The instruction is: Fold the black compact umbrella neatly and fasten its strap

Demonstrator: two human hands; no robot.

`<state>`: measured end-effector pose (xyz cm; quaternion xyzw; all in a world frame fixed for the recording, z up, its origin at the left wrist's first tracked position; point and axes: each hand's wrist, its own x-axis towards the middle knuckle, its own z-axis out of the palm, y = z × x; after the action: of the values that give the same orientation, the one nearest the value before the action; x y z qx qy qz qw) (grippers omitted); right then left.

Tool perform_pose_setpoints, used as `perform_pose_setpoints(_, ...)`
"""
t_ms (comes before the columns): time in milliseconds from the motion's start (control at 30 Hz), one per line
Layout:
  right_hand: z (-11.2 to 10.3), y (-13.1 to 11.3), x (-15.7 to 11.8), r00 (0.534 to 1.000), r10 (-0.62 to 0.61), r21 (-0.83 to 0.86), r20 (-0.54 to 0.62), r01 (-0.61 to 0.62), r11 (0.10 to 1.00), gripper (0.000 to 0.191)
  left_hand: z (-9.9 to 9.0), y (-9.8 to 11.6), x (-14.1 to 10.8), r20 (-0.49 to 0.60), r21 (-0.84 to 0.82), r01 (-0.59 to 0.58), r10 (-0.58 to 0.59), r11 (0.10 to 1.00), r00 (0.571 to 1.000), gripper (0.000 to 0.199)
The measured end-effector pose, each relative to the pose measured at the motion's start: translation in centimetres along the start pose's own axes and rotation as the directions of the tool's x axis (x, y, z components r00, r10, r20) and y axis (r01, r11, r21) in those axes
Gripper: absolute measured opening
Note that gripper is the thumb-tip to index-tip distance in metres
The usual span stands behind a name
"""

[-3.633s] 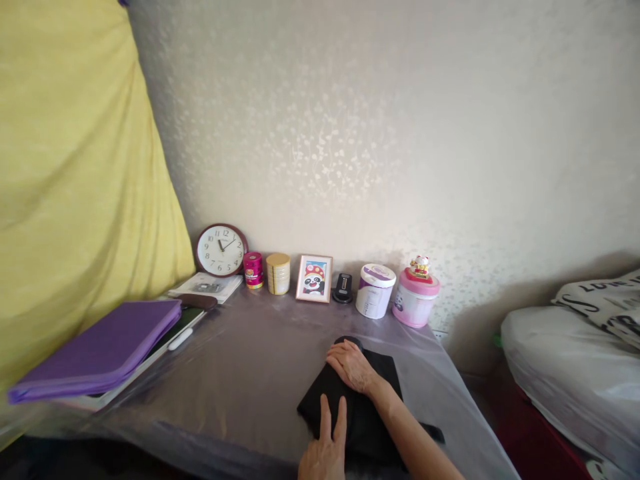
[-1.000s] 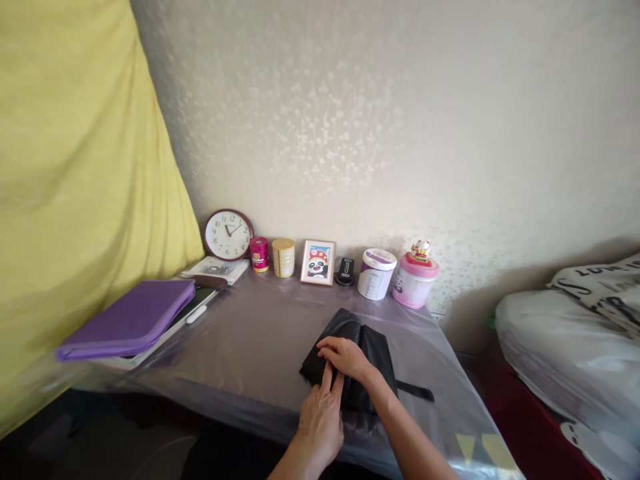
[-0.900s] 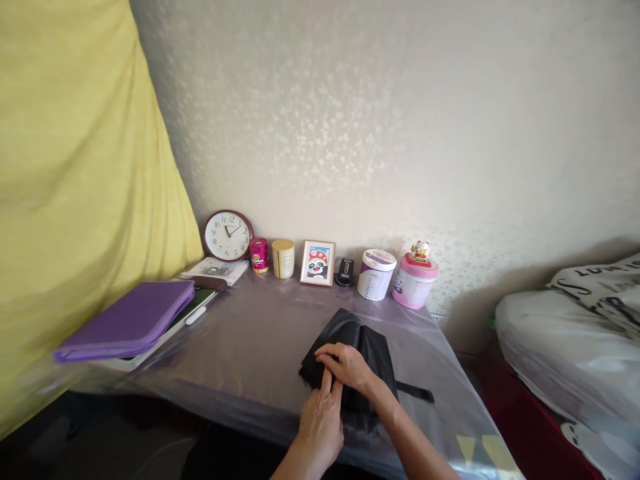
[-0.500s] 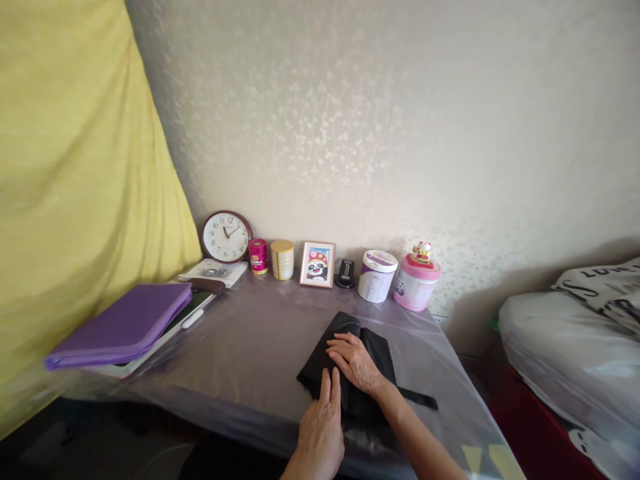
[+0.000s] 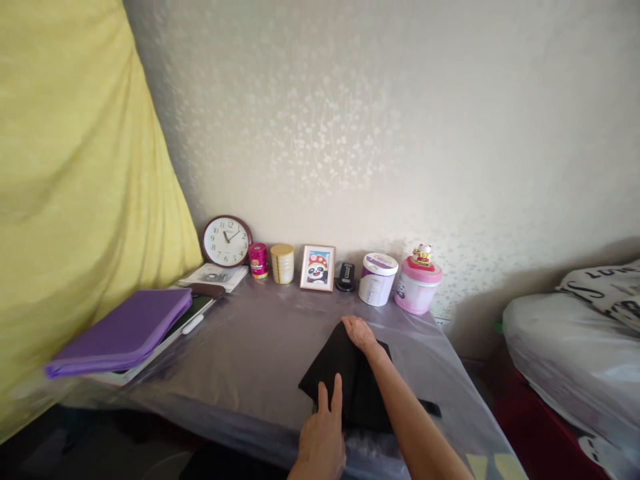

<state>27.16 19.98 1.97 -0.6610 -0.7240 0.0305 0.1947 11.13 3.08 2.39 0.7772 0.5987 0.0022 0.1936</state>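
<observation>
A piece of folded black fabric (image 5: 327,363) lies on the near right part of the table, with a dark strap (image 5: 431,408) sticking out at its right side. My left hand (image 5: 323,433) rests at the fabric's near edge, index and middle fingers stretched out and apart over it; its other fingers are mostly hidden. At the far corner, my right hand (image 5: 359,333) has its fingers closed over the fabric's edge. My right forearm crosses above the right half of the fabric and hides part of it.
Along the wall stand a clock (image 5: 227,241), a magenta can (image 5: 258,261), a yellow-lidded can (image 5: 283,265), a panda picture frame (image 5: 317,268), a small black device (image 5: 346,277), and two tubs (image 5: 378,280). A purple folder (image 5: 123,330) lies left. A plastic-covered bed (image 5: 565,353) stands right.
My right hand has moved from the fabric's middle to its far corner. The index and middle fingers of my left hand have spread apart. The fabric's far side now looks flatter.
</observation>
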Motion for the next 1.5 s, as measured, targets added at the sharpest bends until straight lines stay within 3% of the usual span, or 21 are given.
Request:
perform_pose_setpoints(133,-1.6,2.8,-2.6,0.972,0.189,-0.005,-0.139,-0.191,0.982,0.031,0.1,-0.1,-0.2,-0.022,-0.029,-0.035,0.034,0.999,0.999,0.088)
perform_pose_setpoints(300,-3.5,6.5,-9.6,0.901,0.385,0.059,-0.201,-0.381,0.923,0.030,-0.5,0.0,-0.9,-0.016,-0.035,-0.035,0.035,0.999,0.999,0.084)
perform_pose_setpoints(400,-3.6,6.8,-13.1,0.872,0.487,0.278,-0.054,-0.455,0.846,0.033,-0.7,0.0,-0.9,-0.032,-0.028,-0.038,0.037,0.999,0.999,0.083)
perform_pose_setpoints(467,-3.5,6.3,-14.4,0.853,0.516,0.400,0.076,-0.500,0.768,0.039,-0.5,0.0,-0.9,-0.034,-0.033,-0.040,0.039,0.999,0.999,0.082)
perform_pose_setpoints(533,-3.4,5.5,-15.1,0.844,0.519,0.455,0.132,-0.517,0.725,0.043,-0.3,-0.1,-0.9,-0.035,-0.039,-0.041,0.040,0.998,0.999,0.083)
perform_pose_setpoints(733,-3.4,4.4,-14.8,0.868,0.487,0.394,-0.100,-0.414,0.820,0.040,-0.5,0.0,-1.0,-0.036,-0.038,-0.041,0.040,0.998,0.999,0.082)
perform_pose_setpoints(800,-3.5,4.2,-14.4,0.864,0.490,0.436,-0.112,-0.400,0.806,0.037,-0.6,0.0,-1.1,-0.033,-0.045,-0.040,0.038,0.998,0.999,0.082)
perform_pose_setpoints(867,-3.8,3.6,-14.0,0.874,0.483,0.551,-0.051,-0.379,0.743,0.035,-0.7,0.0,-1.1,-0.037,-0.054,-0.041,0.039,0.998,0.999,0.080)
perform_pose_setpoints(967,-4.6,1.9,-13.4,0.907,0.416,0.755,0.075,-0.324,0.571,0.036,-0.5,-0.2,-1.0,-0.045,-0.069,-0.047,0.044,0.996,0.998,0.079)
perform_pose_setpoints(1033,-5.3,0.5,-12.8,0.920,0.379,0.838,0.102,-0.285,0.465,0.038,-0.3,-0.2,-0.9,-0.047,-0.069,-0.045,0.042,0.997,0.998,0.080)
perform_pose_setpoints(1100,-5.8,-1.0,-11.9,0.929,0.358,0.871,0.096,-0.252,0.422,0.041,-0.2,-0.3,-0.9,-0.050,-0.062,-0.039,0.036,0.997,0.998,0.080)
perform_pose_setpoints(1267,-5.5,-3.8,-8.9,0.955,0.296,0.843,0.037,-0.189,0.503,0.049,-0.1,-0.2,-0.8,-0.057,-0.055,-0.041,0.038,0.998,0.998,0.081)
perform_pose_setpoints(1500,-2.2,-5.4,-6.3,0.955,0.293,0.743,0.042,-0.226,0.630,0.045,0.3,-0.4,-0.6,-0.079,-0.078,-0.056,0.049,0.995,0.996,0.075)
